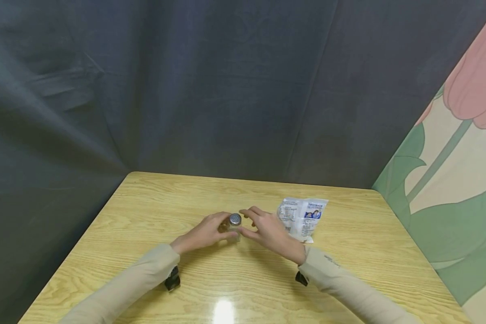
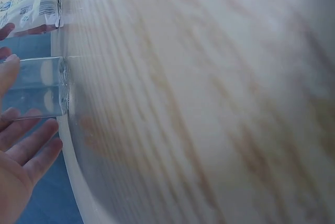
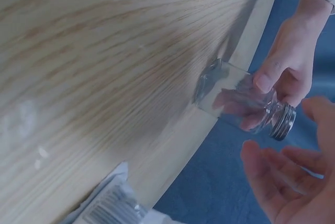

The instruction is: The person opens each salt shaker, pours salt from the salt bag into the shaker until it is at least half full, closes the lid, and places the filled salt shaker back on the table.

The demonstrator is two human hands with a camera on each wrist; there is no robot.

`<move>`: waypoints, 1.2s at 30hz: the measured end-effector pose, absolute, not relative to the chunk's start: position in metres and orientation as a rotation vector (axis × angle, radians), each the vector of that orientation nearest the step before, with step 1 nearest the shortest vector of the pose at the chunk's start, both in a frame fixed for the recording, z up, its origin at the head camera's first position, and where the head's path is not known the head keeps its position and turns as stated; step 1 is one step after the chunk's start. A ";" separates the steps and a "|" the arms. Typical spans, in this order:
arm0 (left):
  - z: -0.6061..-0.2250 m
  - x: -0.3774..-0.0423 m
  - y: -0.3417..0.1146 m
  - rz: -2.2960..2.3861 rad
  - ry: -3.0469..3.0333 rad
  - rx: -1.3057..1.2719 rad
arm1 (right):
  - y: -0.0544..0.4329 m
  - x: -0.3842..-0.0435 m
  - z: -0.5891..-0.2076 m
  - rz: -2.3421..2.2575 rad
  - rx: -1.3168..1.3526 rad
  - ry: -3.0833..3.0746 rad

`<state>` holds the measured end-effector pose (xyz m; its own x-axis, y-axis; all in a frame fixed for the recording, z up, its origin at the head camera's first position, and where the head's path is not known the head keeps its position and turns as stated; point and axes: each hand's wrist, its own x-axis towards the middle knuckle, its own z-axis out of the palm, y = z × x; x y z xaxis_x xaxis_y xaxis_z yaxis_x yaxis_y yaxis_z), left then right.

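Note:
A clear glass shaker jar point(image 1: 235, 234) with a silver, dotted metal lid point(image 1: 235, 219) stands upright on the wooden table. My left hand point(image 1: 208, 231) holds the jar from its left side, thumb in front and fingers behind; the fingers show through the glass jar point(image 3: 241, 96) in the right wrist view. On the other side, my right hand point(image 1: 270, 229) hovers with fingers spread and bent a little, close to the lid. In the right wrist view a gap separates the right hand point(image 3: 293, 182) from the metal lid point(image 3: 283, 121).
A white printed packet point(image 1: 301, 218) lies just beyond the right hand, to the jar's right. The wooden table point(image 1: 146, 202) ends at a dark curtain point(image 1: 227, 90) at the back and left. A flower-patterned cloth point(image 1: 449, 202) hangs at the right.

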<state>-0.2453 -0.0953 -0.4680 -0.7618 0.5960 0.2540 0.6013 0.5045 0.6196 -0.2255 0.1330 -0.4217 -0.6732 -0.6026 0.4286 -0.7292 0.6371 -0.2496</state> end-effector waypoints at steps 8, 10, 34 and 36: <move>-0.469 -0.245 -0.090 -1.152 -2.710 -1.091 | 0.123 -0.226 -0.421 0.579 0.991 -2.604; -0.469 -0.245 -0.089 -1.160 -2.710 -1.093 | 0.122 -0.227 -0.422 0.572 0.986 -2.592; -0.466 -0.248 -0.091 -1.252 -2.717 -1.230 | 0.117 -0.233 -0.425 0.486 1.203 -2.516; -0.466 -0.248 -0.091 -1.249 -2.715 -1.231 | 0.117 -0.232 -0.425 0.500 1.189 -2.531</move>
